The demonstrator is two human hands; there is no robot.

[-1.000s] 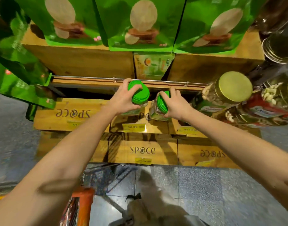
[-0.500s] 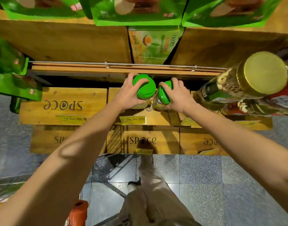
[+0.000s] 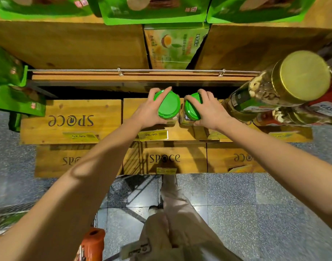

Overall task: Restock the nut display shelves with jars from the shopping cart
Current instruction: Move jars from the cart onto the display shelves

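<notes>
Holding one jar apiece, the person has both arms stretched toward the wooden crate point(image 3: 182, 131) at the shelf's middle level; the left hand point(image 3: 148, 112) is wrapped around the left jar point(image 3: 169, 105) with its thumb across the far rim of the lid, and the right hand point(image 3: 210, 111) is wrapped around the right jar point(image 3: 191, 107) from its 3 o'clock side. Each grip sits high, at the lid and shoulder, probably so the bases stay free to land flat on the crate top. The jars are pressed side by side, touching or nearly so, which suits setting them down as a neat pair just behind the yellow price tag point(image 3: 153, 135). Whether the bases already rest on the wood cannot be told, since the hands hide them

Both jars are small, clear-walled, with bright green ribbed screw lids; pale contents show faintly through the glass or plastic below the right lid. At 3 o'clock stands a taller jar with a gold lid point(image 3: 300, 78), full of nuts, already on display. At 7 o'clock, low in view, the orange cart handle point(image 3: 92, 243) marks where further stock would come from
</notes>
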